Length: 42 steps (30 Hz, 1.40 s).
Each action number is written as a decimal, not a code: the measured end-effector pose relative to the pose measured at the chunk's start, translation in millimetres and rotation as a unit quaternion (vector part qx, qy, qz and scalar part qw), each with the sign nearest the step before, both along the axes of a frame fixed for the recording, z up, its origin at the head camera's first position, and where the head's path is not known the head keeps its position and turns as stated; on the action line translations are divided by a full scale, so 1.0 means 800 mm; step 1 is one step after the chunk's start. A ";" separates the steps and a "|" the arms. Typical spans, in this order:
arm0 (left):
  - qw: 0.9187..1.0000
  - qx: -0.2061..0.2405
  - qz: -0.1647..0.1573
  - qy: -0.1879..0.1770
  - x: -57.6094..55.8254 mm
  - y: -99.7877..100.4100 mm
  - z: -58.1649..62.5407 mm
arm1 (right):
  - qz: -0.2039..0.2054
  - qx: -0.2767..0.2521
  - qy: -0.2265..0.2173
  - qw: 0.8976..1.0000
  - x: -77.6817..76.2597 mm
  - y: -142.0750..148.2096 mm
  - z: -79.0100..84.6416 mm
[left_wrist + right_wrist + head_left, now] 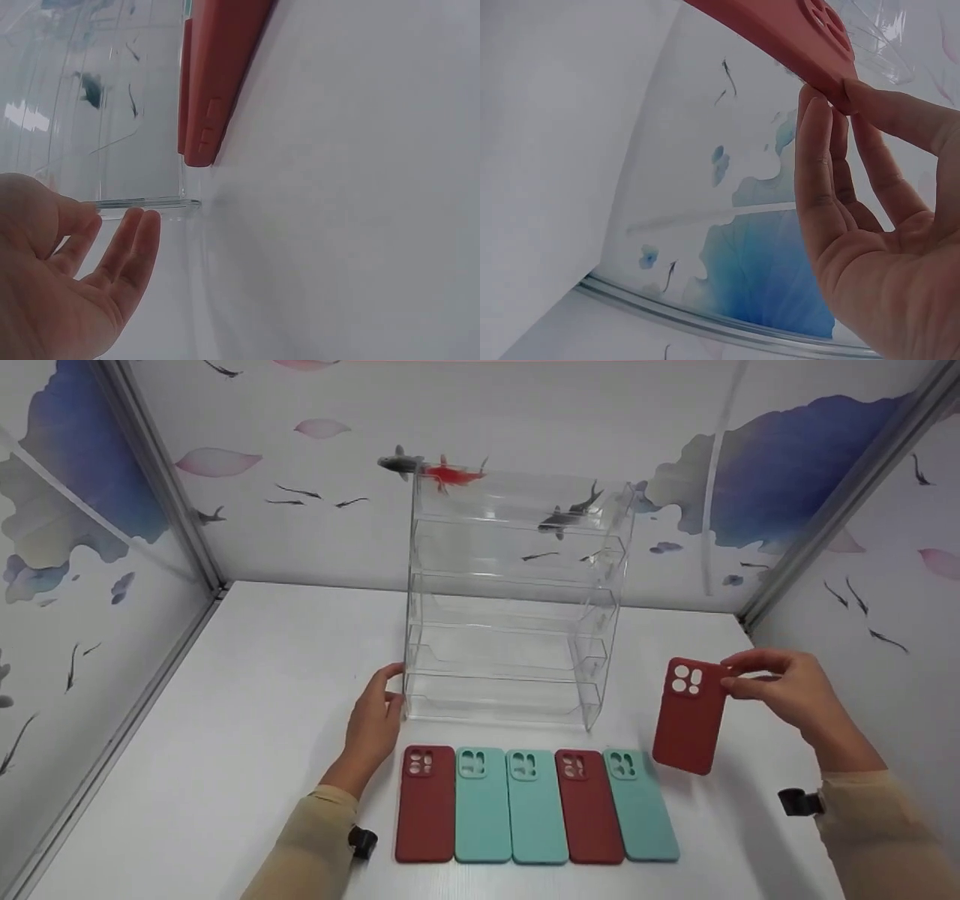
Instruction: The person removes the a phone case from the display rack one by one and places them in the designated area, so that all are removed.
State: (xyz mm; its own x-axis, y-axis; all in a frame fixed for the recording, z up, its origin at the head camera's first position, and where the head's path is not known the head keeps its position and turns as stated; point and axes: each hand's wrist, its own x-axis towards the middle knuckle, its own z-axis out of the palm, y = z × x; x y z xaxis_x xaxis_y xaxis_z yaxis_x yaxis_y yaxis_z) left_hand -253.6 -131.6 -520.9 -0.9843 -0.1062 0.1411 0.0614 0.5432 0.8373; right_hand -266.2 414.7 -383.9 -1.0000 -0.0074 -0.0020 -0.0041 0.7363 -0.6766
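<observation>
My right hand (787, 682) pinches a red phone case (690, 716) by its upper right corner, thumb against fingers. The case hangs upright above the table, camera cutouts at its top. In the right wrist view the fingertips (814, 97) meet at the case's corner. My left hand (373, 727) holds the lower left side of a clear acrylic rack (495, 720) with several tiers. In the left wrist view, thumb and fingers (142, 232) are at the edge of the side panel (169, 202). Several cases lie in a row before the rack, including a red one (425, 825).
The row also holds teal cases (484, 825) with a second red case (592, 825) among them. White table (247, 697) spreads around the rack. Printed panels (300, 532) with fish and petals enclose the back and sides, joined by metal corner strips (157, 472).
</observation>
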 end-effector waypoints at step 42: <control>1.000 0.003 -0.007 0.002 0.002 0.002 -0.001 | 0.018 -0.020 -0.148 0.989 0.022 0.029 -0.155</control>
